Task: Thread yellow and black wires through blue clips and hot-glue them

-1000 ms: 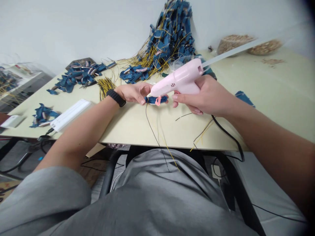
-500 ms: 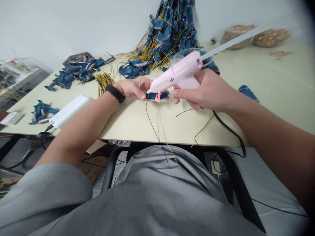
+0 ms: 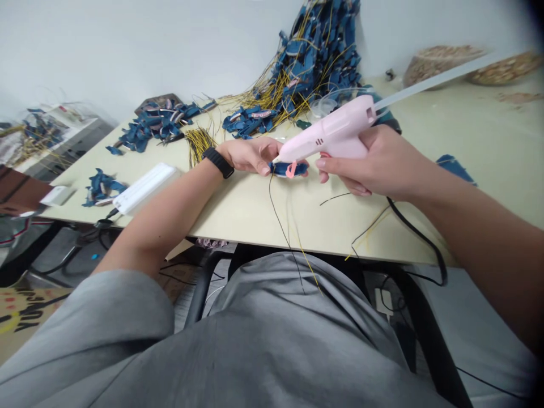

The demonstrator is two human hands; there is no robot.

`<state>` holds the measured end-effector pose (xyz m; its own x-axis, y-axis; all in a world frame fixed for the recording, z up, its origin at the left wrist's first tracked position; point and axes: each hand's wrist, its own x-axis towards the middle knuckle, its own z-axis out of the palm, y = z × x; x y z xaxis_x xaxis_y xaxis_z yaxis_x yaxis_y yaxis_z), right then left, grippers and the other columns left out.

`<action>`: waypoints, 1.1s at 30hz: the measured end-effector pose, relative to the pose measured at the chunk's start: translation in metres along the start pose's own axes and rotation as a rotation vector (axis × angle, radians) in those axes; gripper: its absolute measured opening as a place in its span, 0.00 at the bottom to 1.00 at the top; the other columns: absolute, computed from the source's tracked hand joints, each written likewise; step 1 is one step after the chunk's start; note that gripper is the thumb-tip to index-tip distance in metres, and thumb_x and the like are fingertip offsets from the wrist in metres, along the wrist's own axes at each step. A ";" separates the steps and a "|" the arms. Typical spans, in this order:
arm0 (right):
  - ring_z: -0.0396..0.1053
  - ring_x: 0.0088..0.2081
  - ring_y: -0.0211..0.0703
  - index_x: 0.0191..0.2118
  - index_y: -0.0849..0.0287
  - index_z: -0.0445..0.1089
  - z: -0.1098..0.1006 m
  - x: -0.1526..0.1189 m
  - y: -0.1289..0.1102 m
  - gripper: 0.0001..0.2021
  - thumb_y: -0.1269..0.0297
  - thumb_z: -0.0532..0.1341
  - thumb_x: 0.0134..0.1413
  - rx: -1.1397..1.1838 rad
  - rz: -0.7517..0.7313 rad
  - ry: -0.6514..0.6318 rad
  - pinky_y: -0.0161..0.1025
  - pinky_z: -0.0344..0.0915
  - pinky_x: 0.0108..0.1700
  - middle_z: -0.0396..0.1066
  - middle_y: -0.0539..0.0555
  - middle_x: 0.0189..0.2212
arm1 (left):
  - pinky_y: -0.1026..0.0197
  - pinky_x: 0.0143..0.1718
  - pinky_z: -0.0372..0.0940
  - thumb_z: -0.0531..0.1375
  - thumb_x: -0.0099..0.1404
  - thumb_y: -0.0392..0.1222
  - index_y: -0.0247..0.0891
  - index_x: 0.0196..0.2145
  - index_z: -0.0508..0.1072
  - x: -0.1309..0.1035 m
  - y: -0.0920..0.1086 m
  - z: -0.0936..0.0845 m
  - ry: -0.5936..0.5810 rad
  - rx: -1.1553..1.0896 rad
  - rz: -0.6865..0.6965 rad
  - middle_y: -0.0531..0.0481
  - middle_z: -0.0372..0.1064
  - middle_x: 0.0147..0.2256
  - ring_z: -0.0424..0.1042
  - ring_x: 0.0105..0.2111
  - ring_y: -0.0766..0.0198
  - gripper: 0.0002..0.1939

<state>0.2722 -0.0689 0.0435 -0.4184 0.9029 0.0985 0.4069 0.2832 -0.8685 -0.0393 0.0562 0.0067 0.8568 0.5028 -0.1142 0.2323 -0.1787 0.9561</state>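
A small blue piece (image 3: 298, 169) with thin black and yellow wires (image 3: 281, 218) hanging from one end is held in my left hand (image 3: 250, 156). My right hand (image 3: 374, 164) grips a pale pink glue gun (image 3: 327, 135), whose nozzle points down left to the wired end of the piece, close to my left thumb. A pink stand on the gun overlaps the blue piece. From the gun's back a long translucent glue stick (image 3: 429, 81) slants up to the right.
Blue pieces (image 3: 155, 124) and a bundle of yellow wires (image 3: 198, 141) lie at the left, near a white box (image 3: 145, 188). A tall wired blue pile (image 3: 323, 54) stands at the back. Bowls (image 3: 442, 62) sit at back right; a black cord (image 3: 419, 233) crosses the table edge.
The whole view has shifted, so table, hands and gun appear further right. The nozzle stays at the wired end of the blue piece, and both hands keep their holds.
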 end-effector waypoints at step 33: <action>0.60 0.19 0.40 0.41 0.53 0.80 -0.002 0.003 0.003 0.19 0.49 0.85 0.70 0.092 0.018 -0.055 0.42 0.58 0.20 0.62 0.44 0.17 | 0.36 0.74 0.79 0.92 0.41 0.66 0.40 0.53 0.95 0.013 -0.016 -0.001 -0.058 -0.125 0.111 0.32 0.93 0.51 0.88 0.68 0.25 0.45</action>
<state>0.2738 -0.0648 0.0425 -0.4563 0.8880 0.0575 0.3401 0.2338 -0.9109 -0.0327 0.0663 -0.0099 0.8999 0.4357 -0.0182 0.0791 -0.1221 0.9894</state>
